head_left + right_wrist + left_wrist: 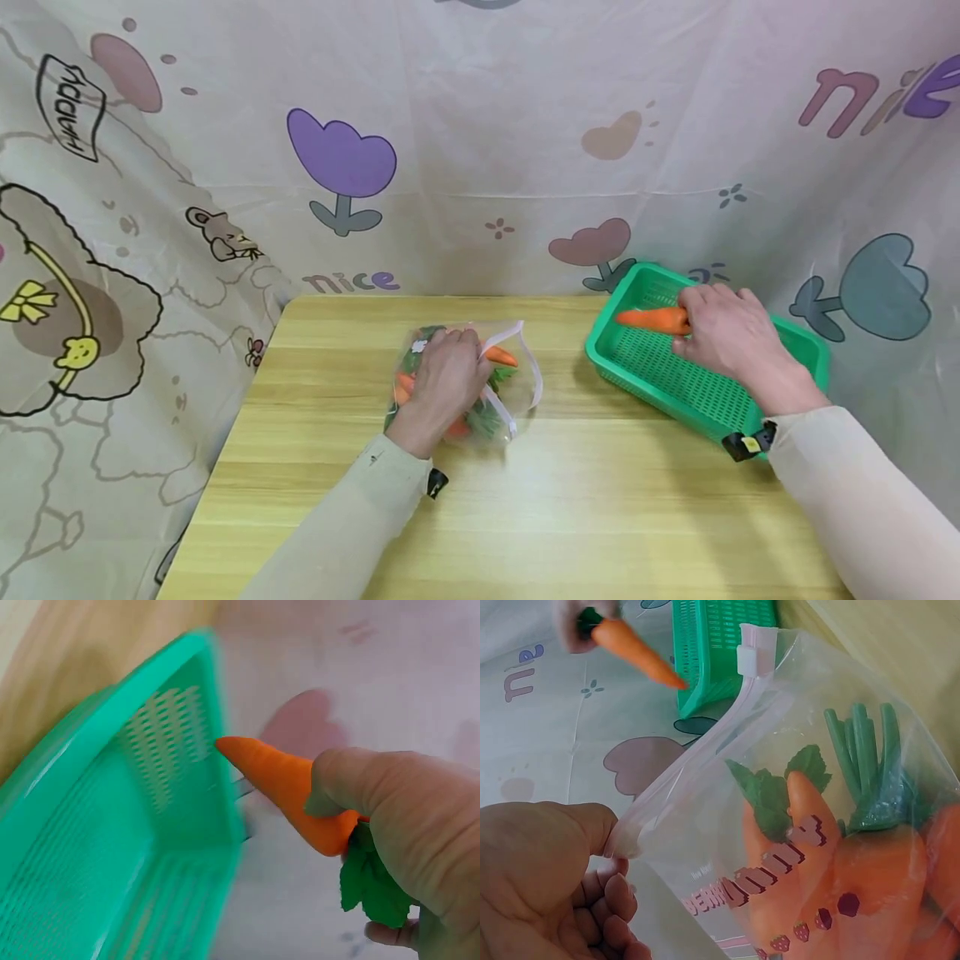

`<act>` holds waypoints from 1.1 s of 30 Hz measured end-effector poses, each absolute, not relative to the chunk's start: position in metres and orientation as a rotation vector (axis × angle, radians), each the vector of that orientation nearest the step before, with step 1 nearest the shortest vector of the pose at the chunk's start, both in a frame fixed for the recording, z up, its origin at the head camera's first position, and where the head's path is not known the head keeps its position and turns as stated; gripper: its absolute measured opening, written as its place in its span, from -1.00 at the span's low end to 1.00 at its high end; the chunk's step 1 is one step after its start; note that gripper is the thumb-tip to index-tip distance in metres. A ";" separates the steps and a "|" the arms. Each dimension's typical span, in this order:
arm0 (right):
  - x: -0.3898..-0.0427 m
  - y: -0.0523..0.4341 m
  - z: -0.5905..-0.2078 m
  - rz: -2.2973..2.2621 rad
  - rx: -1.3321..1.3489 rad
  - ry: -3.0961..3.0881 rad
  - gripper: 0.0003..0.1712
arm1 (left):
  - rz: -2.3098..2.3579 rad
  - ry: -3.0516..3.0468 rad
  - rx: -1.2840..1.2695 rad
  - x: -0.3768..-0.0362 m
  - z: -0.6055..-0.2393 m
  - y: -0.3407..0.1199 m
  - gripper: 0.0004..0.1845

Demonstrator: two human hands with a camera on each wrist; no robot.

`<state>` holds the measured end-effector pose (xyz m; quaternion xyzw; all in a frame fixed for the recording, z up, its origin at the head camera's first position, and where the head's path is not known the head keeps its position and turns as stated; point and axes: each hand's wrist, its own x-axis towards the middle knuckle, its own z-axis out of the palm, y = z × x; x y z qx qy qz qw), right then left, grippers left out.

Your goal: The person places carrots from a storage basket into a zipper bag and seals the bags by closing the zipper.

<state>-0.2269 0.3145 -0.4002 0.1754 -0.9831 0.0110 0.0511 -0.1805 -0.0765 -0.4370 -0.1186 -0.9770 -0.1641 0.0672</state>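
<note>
Head view: the left hand (444,377) rests on a clear zip-top bag (517,392) lying on the wooden table (600,517), fingers curled over it and pinning it down. Orange carrots with green tops show through the plastic. The right hand (726,333) holds a single toy carrot (651,319) over the far end of the green slotted basket (660,379), which stands at the right of the table, well apart from the bag. Whether the carrot touches the basket floor cannot be told from here.

Left wrist view: the left hand (551,881) pinches the bag's opening edge (676,787) between thumb and fingers, near the white slider clip (751,654). Inside lie several carrots (832,862) and green stalks (866,761); the bag carries printed lettering. The basket (712,645) and the held carrot (634,651) appear beyond.

Right wrist view: the right hand (405,825) grips the carrot (281,784) at its thick end, thumb across it, leaves (367,881) under the palm, tip pointing toward the basket's wall (176,742).

Assessment: the step in hand appears to be moving carrots from bag to basket, one at a time, with most left in the bag. The next move would call for lowering the carrot inside the rim before letting go, while the left hand keeps the bag mouth accessible.
</note>
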 end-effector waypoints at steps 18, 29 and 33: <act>-0.188 0.185 -0.441 0.667 0.983 -2.723 -0.56 | -0.514 -3.017 -0.266 -0.182 -0.423 -0.072 -0.88; -0.196 0.111 -0.485 0.773 0.949 -2.696 -0.55 | -0.508 -3.044 -0.261 -0.182 -0.423 -0.066 -0.83; -0.201 0.095 -0.494 0.831 0.975 -2.709 -0.74 | -0.484 -3.017 -0.280 -0.183 -0.424 -0.064 -0.80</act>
